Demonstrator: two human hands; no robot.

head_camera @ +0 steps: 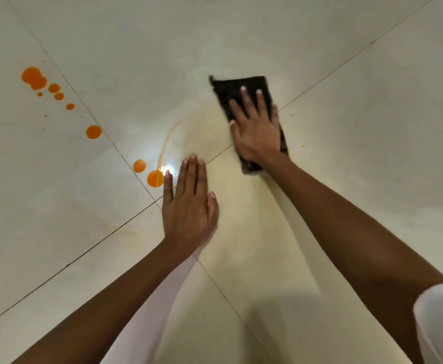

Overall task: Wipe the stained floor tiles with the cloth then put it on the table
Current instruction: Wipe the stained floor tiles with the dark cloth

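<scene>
A dark folded cloth [230, 89] lies flat on the pale floor tiles [346, 122] at upper centre. My right hand [254, 127] presses on it with straight, spread fingers. My left hand [188, 203] rests flat on the floor, fingers straight and together, just right of an orange drop [155, 178]. A trail of orange drops runs from the largest blot [34, 78] at upper left down past a middle drop [93, 132] to the ones near my left hand. A thin yellowish smear [170, 135] curves up from the nearest drop toward the cloth.
Dark grout lines [70, 264] cross the floor diagonally. A white sleeve [438, 319] shows at the lower right edge. The table is not in view.
</scene>
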